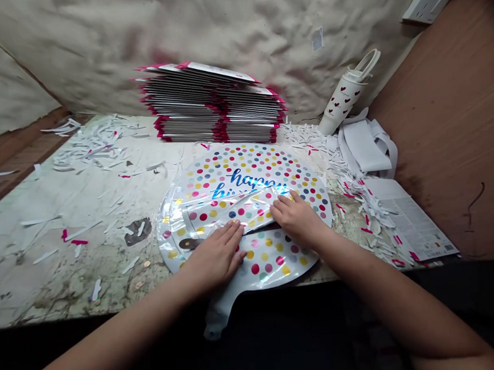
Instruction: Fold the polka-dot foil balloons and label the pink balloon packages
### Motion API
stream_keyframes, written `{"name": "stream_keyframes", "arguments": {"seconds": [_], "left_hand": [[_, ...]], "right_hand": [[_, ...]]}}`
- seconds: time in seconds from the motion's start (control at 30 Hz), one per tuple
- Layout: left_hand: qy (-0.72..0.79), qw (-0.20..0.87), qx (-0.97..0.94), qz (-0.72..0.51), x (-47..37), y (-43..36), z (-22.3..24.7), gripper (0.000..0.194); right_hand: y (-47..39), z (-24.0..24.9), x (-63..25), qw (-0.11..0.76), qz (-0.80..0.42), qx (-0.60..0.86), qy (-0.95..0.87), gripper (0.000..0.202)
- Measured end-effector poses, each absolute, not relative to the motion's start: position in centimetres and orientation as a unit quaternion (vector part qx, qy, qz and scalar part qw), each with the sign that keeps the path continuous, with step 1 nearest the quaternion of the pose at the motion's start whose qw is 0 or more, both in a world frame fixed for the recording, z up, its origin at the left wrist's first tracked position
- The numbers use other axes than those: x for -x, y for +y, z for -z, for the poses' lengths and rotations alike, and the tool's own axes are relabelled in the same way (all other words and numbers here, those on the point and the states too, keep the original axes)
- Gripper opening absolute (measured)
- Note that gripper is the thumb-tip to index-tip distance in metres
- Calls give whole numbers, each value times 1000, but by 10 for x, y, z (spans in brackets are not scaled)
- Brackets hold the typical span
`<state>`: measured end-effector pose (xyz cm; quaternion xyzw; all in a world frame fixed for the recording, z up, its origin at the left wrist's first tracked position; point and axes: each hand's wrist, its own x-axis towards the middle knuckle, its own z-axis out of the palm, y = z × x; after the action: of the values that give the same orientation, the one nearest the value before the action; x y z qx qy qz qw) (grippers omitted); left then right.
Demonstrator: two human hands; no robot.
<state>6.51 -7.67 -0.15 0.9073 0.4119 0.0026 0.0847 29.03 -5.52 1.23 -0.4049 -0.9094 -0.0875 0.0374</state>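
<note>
A flat foil balloon (266, 159) with coloured dots and blue "happy" lettering lies on the table, its pale neck (218, 314) hanging over the front edge. Across its middle lies a folded dotted flap of shiny film (219, 211); whether it belongs to the same balloon I cannot tell. My left hand (217, 254) rests flat, fingertips at the flap's lower edge and thumb apart. My right hand (295, 215) has its fingers bent over the flap's right end; its thumb is hidden. A dark flat strip with a brass-coloured stud (188, 244) shows beneath the flap, partly under my left hand.
Behind the balloon stands a tall stack of pink-edged flat packs (214, 107). A white tumbler with hearts (345, 99) leans at the back right, near a bundle of white strips (368, 147) and a printed sheet (412, 218). Paper scraps (93, 142) litter the table.
</note>
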Motion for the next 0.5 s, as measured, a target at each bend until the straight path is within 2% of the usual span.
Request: {"name": "stream_keyframes", "arguments": {"seconds": [0.07, 0.13, 0.23, 0.3, 0.37, 0.5], "left_hand": [[450, 57, -891, -8, -71, -74, -4, 52], [476, 39, -879, -15, -75, -73, -5, 48], [448, 64, -891, -30, -73, -73, 0, 49], [397, 91, -912, -44, -70, -73, 6, 48], [340, 108, -933, -44, -68, -74, 13, 46], [273, 125, -953, -34, -67, -77, 21, 46]], "right_hand": [[-73, -16, -282, 104, 102, 354, -924, 26], [-94, -17, -279, 206, 92, 289, -930, 26], [-114, -7, -293, 305, 27, 348, -886, 51], [-116, 5, -309, 308, -26, 464, -830, 70], [-112, 16, -322, 291, -46, 501, -813, 77], [-106, 21, -326, 225, -1, 301, -927, 53]]}}
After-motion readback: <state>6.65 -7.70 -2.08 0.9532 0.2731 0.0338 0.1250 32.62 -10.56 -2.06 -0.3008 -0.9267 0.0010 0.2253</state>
